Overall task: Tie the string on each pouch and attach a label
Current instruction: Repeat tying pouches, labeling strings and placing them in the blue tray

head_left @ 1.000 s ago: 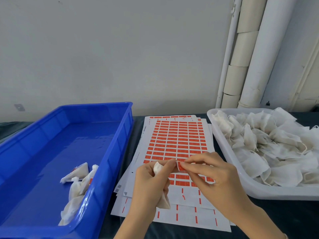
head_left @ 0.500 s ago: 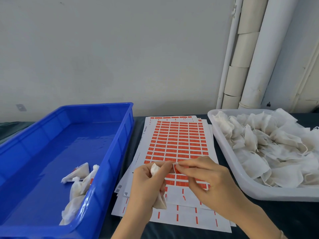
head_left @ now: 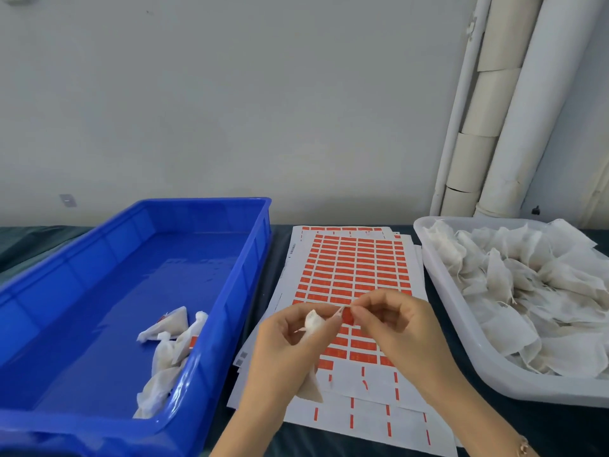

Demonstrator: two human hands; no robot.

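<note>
White mesh pouch sits in the left hand, its gathered neck poking up between thumb and forefinger and its lower corner hanging below the palm. The left fingers are curled round it. The right hand meets the left at the fingertips and pinches a small orange label right at the pouch's neck, thumb and forefinger closed narrowly on it and the other fingers loosely bent. A thin string shows at the pinch point, though it is too fine to say whether the label is already wrapped round it.

Both hands hover above a fanned stack of label sheets lying on the dark tabletop. The top sheet carries rows of orange labels, and its near rows are peeled bare. To the left, just beside the sheets, stands a blue tray with a few finished pouches heaped in its near right corner, at least one showing a bit of orange. To the right, a white tray holds a loose pile of pouches. Pale pipes run up the wall behind it.
</note>
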